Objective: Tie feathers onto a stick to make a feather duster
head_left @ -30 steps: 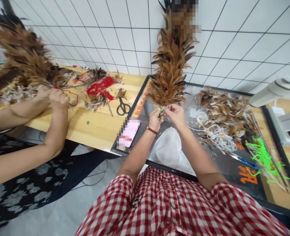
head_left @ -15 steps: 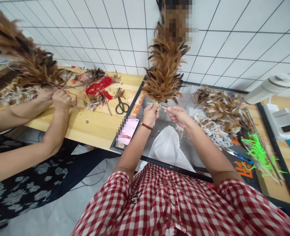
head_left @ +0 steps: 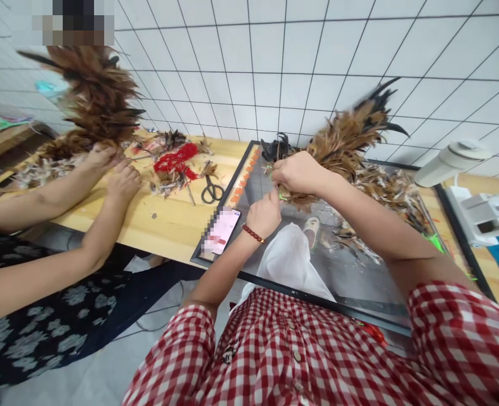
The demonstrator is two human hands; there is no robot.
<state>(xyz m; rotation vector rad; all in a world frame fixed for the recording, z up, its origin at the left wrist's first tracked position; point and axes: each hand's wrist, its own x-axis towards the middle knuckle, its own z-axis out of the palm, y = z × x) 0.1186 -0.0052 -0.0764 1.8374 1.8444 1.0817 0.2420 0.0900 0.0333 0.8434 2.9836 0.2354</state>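
A brown feather duster (head_left: 345, 138) leans to the right beyond my hands, its dark-tipped end toward the wall. At its lower, bound end my left hand (head_left: 265, 216) is closed, a bright green string (head_left: 281, 196) showing by its fingertips. Just above, my right hand (head_left: 297, 172) is closed in a pinch, with a bit of green at the fingertips; its back and forearm cover part of the duster. The duster's handle is hidden. Black feathers (head_left: 277, 148) show behind my right hand.
Loose feathers (head_left: 395, 192), partly behind my right arm, lie on the glossy black-edged panel. A phone (head_left: 224, 230), scissors (head_left: 212, 190) and red string (head_left: 176, 159) are to the left. A white bottle (head_left: 452, 162) stands right. A co-worker's hands (head_left: 120, 175) work at another feather duster (head_left: 101, 96).
The feather duster has swung from upright to leaning right. My right hand has moved up over its lower end, my left slightly down. The co-worker's duster has become more upright.
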